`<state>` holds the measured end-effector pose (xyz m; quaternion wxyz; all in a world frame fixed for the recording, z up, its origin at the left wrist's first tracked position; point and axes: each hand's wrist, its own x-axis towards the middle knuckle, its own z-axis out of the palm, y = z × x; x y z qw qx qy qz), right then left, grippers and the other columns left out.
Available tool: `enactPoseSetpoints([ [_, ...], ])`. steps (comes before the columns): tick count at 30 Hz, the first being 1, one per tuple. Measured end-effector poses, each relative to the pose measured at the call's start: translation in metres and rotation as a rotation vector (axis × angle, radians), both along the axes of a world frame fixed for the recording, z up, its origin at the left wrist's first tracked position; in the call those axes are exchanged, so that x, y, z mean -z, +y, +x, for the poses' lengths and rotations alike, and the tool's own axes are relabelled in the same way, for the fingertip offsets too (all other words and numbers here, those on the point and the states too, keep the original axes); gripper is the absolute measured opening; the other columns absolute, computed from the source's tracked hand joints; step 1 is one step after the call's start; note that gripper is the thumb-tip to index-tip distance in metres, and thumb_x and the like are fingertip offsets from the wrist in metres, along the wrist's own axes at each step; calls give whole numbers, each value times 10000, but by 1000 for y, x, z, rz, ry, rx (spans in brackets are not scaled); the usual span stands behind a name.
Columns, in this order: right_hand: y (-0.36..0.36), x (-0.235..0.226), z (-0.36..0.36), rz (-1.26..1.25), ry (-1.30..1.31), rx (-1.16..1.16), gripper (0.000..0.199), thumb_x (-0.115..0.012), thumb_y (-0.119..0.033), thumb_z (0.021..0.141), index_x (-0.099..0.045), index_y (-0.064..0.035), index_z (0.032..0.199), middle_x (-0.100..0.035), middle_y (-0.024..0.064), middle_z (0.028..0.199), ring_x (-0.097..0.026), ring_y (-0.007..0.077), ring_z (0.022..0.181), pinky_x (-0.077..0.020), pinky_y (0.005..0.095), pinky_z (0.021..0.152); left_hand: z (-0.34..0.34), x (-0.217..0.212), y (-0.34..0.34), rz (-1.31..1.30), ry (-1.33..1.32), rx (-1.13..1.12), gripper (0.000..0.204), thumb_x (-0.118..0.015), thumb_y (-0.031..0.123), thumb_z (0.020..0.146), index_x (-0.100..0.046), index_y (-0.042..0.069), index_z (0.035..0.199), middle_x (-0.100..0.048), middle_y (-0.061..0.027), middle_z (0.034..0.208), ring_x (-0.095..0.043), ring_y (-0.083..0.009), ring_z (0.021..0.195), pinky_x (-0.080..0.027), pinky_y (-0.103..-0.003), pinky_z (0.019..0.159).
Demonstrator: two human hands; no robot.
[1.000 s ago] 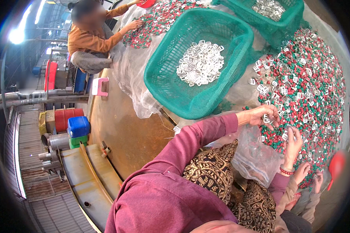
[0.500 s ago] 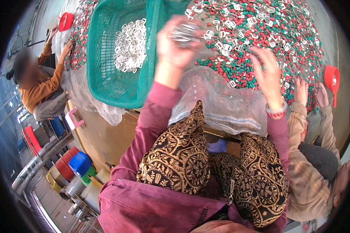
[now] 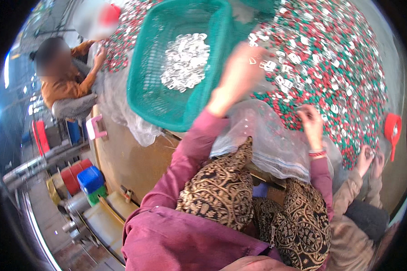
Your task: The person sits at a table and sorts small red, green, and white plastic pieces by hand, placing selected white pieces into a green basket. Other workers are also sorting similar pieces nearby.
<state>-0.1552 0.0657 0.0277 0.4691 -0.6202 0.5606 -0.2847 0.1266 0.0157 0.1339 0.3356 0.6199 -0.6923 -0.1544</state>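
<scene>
My left hand (image 3: 240, 72) reaches over the near left part of a pile of small red and green pieces (image 3: 290, 108) with silvery metal buckles (image 3: 285, 84) scattered through it. Motion smears its fingers, so its grip does not show; a few buckles appear right at the fingertips. Lower down, by the pile's near edge, my right hand (image 3: 313, 124) has thumb and fingers drawn together in a pinch. What lies in that pinch, if anything, is too small to make out. Left of my left hand stands a green plastic basket (image 3: 138, 97) holding a heap of silvery buckles (image 3: 185, 61).
Clear plastic sheeting (image 3: 276, 149) hangs over the table edge before my knees. Right of me, a co-worker's hands (image 3: 367, 159) touch the pile near a red scoop (image 3: 392, 128). Another person (image 3: 68, 86) sits at far left. A pink stool (image 3: 96, 128) stands below.
My left hand, earlier holding a stack of buckles beside the basket, has swung rightward over the pile. My right hand has gone from spread fingers to a pinch. The view has shifted.
</scene>
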Motion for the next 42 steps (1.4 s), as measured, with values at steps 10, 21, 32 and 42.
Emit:
enactPoseSetpoints([
  [10,-83,-18,30,-516,517,-415,344,-566,28,760,-494,-5,1094,-494,161,1129,-461,339,1071,-406,384,909,-63,125,-3,300,-152,328,295,-578,-18,689,-537,-9,981,-559,-244,924,-567,-443,952,-517,-469,734],
  [21,-41,-6,10,-165,321,-220,167,-553,-40,803,-620,14,946,-605,191,904,-600,335,815,-467,363,752,-4,77,18,841,1514,281,216,-546,110,879,-556,32,1081,-581,-58,986,-588,-170,868,-511,-362,778],
  [32,-40,-42,-24,510,-981,96,189,-546,-31,859,-547,-37,1048,-596,125,1009,-612,191,869,-505,288,710,-53,99,-36,420,40,331,369,-690,360,765,-575,29,880,-592,-103,682,-617,-232,664,-477,-361,562],
  [42,-59,7,-19,-36,133,-110,297,-635,-233,824,-473,-24,959,-543,119,789,-560,219,617,-448,339,528,-49,128,-29,676,518,316,268,-509,327,898,-542,61,877,-598,-116,773,-622,-252,741,-453,-350,499],
])
